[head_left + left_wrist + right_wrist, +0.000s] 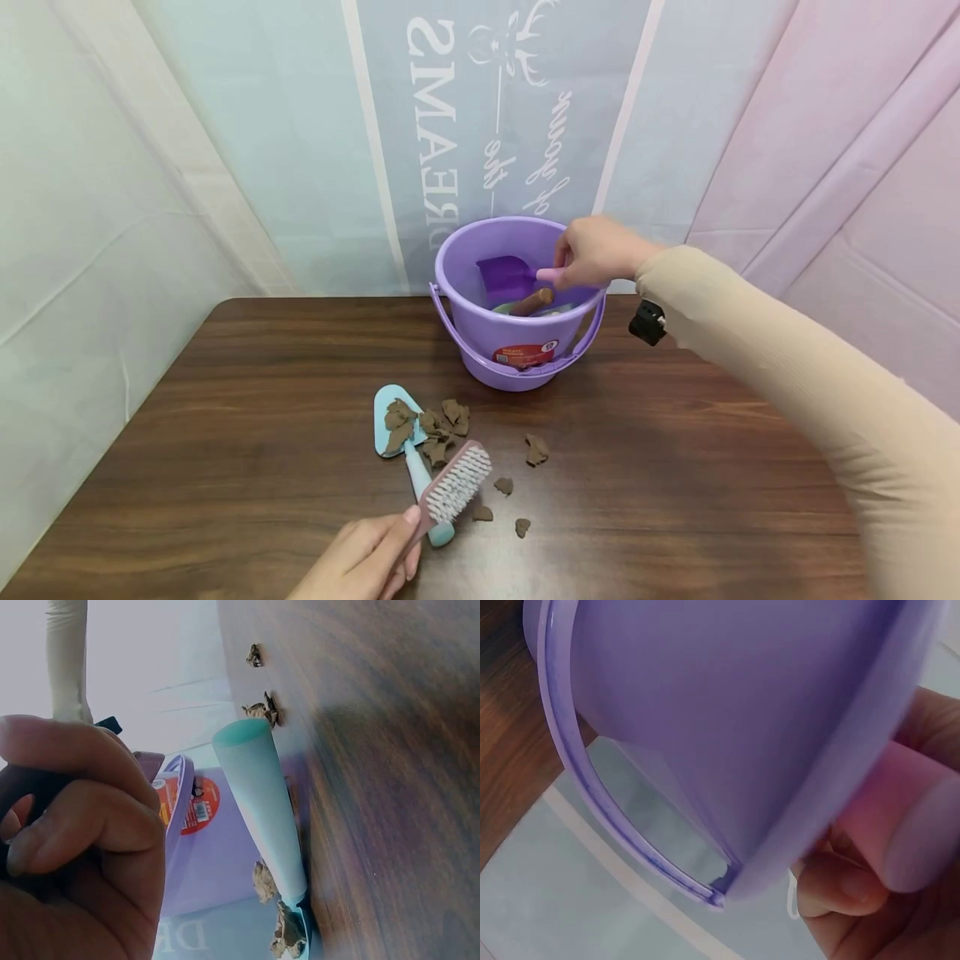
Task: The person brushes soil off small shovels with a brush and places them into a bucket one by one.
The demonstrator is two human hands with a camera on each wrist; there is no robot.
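My right hand [600,250] reaches over the rim of a purple bucket [487,333] and grips the pink handle [900,817] of a small shovel, whose purple blade [506,277] is inside the bucket. My left hand [363,554] holds a pink brush [457,483] by its handle, white bristles facing up and to the right. Below the brush lies a light blue shovel [418,471] with brown clumps [399,421] on its blade; its handle [259,802] points toward me. In the left wrist view my left hand's fingers [82,825] are curled round the brush handle.
Several brown clumps [450,417] lie beside the blue shovel, and smaller crumbs [504,485] are scattered to the right on the dark wooden table [247,467]. A brown handle [534,302] shows inside the bucket. A printed curtain [315,167] hangs behind the table.
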